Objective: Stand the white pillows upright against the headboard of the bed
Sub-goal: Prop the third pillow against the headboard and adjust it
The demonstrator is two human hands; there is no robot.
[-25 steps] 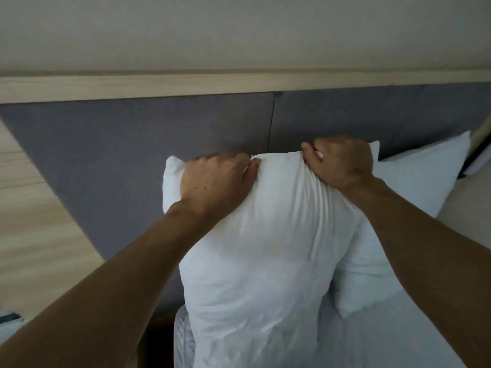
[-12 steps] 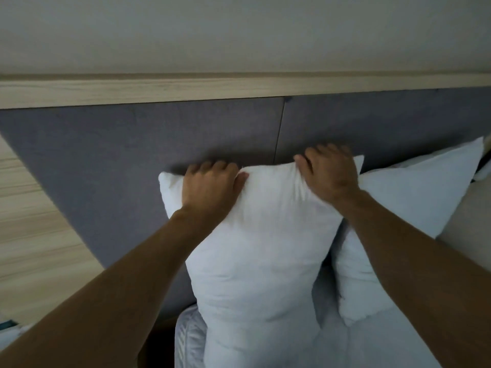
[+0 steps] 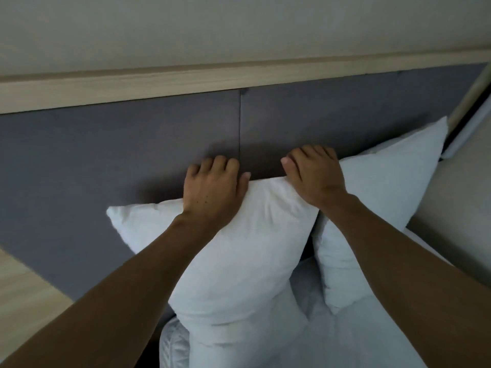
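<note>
While propped upright against the grey headboard (image 3: 119,155), near pillow (image 3: 233,261) has left hand (image 3: 212,192) then right hand (image 3: 313,176) curled over its top edge, each grip clutching fabric; second pillow (image 3: 377,197) leans just beside it on the right.

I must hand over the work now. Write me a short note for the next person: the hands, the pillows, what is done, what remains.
Left hand and right hand: both grip the top edge of the near pillow.
Near pillow: upright on the bed, top at the grey headboard.
Second pillow: to its right, already leaning on the headboard.
Left: settle the near pillow, let go, check both stand.
</note>
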